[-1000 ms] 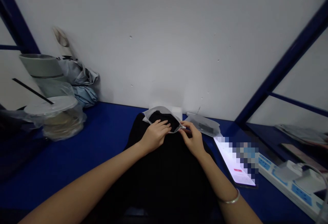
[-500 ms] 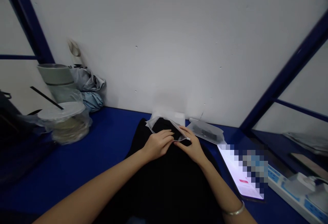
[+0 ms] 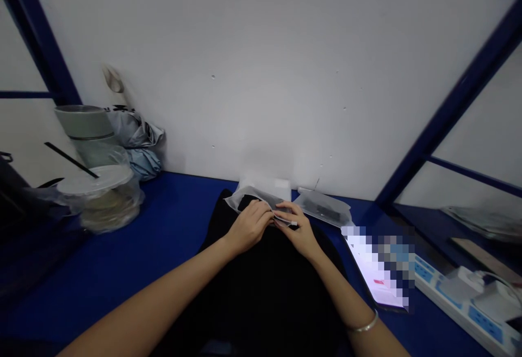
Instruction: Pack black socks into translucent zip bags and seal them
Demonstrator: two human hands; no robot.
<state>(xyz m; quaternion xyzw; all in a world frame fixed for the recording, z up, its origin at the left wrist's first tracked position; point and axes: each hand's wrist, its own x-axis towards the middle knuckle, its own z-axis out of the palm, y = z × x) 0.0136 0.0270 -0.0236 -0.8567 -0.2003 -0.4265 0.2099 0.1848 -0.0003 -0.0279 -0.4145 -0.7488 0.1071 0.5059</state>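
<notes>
Here, a translucent pouch (image 3: 266,197) lies open just ahead of the left hand (image 3: 248,228) and right hand (image 3: 302,233).
The right clamps its rim by the slider (image 3: 294,223); the left bends over the near edge, its grip hidden.

No writing, brand or number can be read; the phone (image 3: 369,267) is partly pixelated, its screen illegible.

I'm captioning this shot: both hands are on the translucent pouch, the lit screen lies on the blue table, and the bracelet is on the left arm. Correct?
Not quite: the head view shows the bracelet on the right arm. The rest holds: left hand and right hand are on the translucent pouch, and the lit screen lies on the blue table.
</notes>
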